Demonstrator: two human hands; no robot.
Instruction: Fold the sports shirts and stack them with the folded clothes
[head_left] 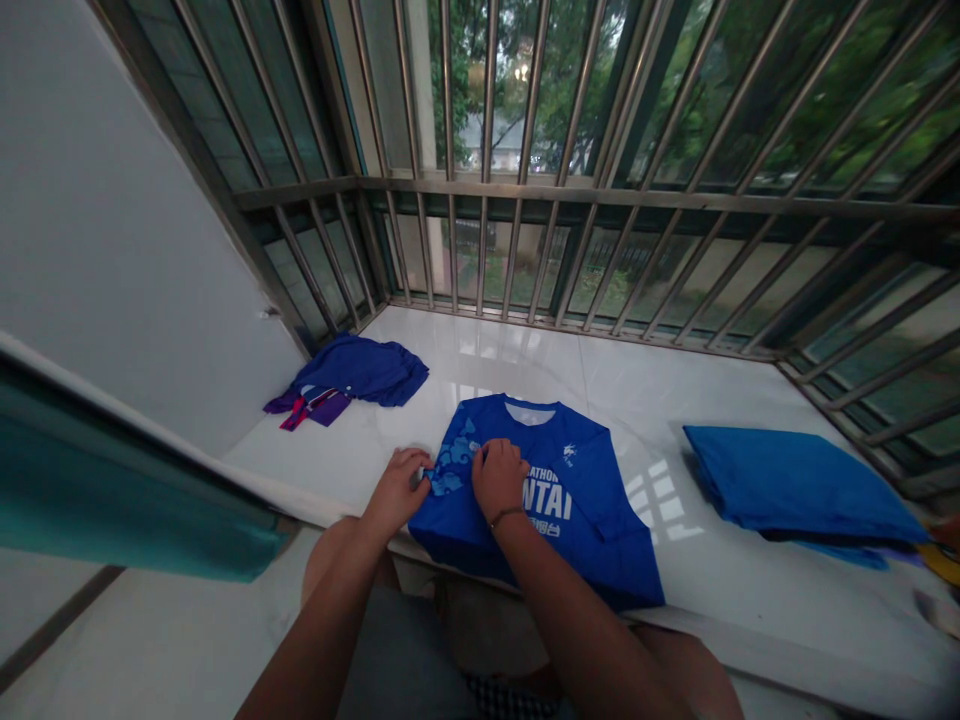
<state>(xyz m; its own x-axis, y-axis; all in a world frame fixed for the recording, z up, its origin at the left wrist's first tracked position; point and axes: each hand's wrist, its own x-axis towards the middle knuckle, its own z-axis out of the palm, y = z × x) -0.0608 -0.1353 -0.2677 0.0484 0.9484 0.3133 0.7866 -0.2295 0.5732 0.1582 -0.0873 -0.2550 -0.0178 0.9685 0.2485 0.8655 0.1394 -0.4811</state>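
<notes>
Along a white tiled ledge (750, 590) under steel window bars (600, 120), a blue printed T-shirt (540, 500) lies flat at the near edge. The person's left hand (397, 490) and right hand (499, 480) rest on its chest, each grip closed, pinching the fabric. A folded blue garment (795, 485) sits to the right; a crumpled navy garment (360, 370) lies far left.

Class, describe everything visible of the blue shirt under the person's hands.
The blue shirt looks like synthetic sportswear, lying flat, front up, on a white tiled ledge. It has a white inner collar, pale cloud-like print, white lettering including "NTAI" and a white logo. Its lower edge reaches the ledge's rim. The left hand touches its side edge; the right hand rests on the print.
</notes>
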